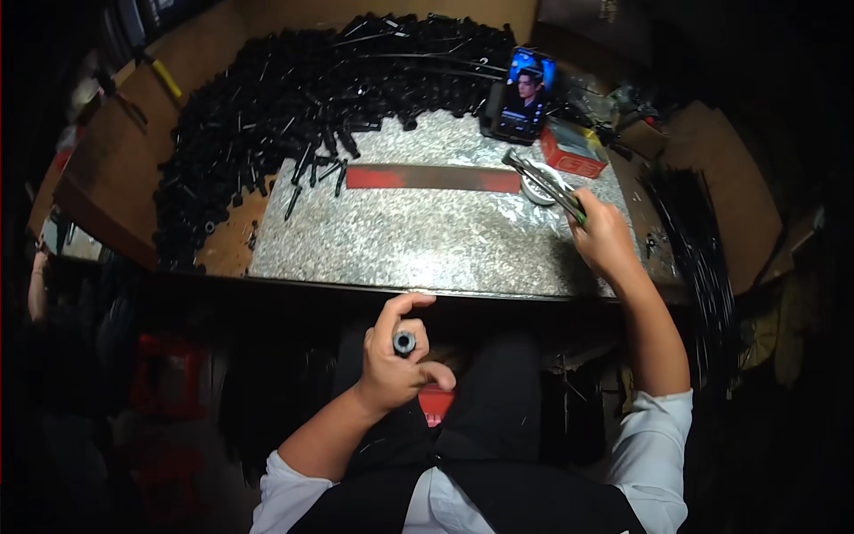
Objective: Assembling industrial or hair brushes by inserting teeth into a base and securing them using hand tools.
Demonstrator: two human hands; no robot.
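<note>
My left hand [391, 365] is in front of the table's near edge. Its lower fingers curl round a dark tube [405, 343] whose round, hollow grey end faces up, while thumb and forefinger stand apart. At the right of the table, my right hand [602, 233] is closed on a pair of pliers [553, 189] with green on the handles. The metal jaws point away to the upper left, over a small white bowl [536, 189]. What lies in the bowl is mostly hidden by the pliers.
A large heap of black tubular parts [302, 98] covers the table's back and left. A flat red and brown bar [433, 179] lies across the speckled board [400, 240]. Behind the bowl are a lit phone [525, 93] and a red box [574, 151]. Black rods [698, 258] hang at right.
</note>
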